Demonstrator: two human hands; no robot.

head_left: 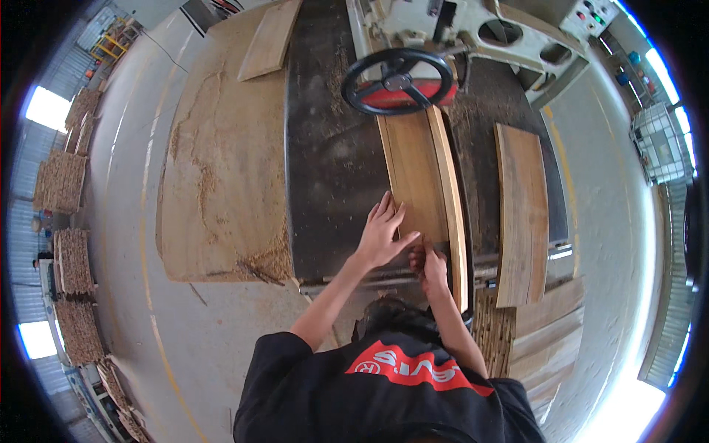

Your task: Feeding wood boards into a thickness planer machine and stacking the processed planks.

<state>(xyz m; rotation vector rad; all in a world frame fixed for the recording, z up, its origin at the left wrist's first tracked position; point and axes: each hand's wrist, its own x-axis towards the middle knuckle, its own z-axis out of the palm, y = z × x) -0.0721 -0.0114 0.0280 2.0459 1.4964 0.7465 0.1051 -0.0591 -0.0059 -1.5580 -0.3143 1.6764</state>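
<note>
A brown wooden board (415, 166) lies lengthwise on the dark machine table, its far end under the machine's black handwheel (397, 81). Along its right side runs a pale wooden strip (450, 184). With fingers spread, my left hand (380, 235) rests over the board's left edge, thumb reaching across toward my other hand. At the near end of the board, my right hand (430, 266) is closed, its fingers curled against that end. What its palm covers is hidden.
A loose plank (522, 207) lies to the right, above stacked boards (550, 325). Left of the dark table (325, 162) stands a sawdust-strewn wooden surface (229, 162) with another plank (270, 43). The machine frame (509, 44) stands at the far side. Stacked timber (63, 181) lines the left.
</note>
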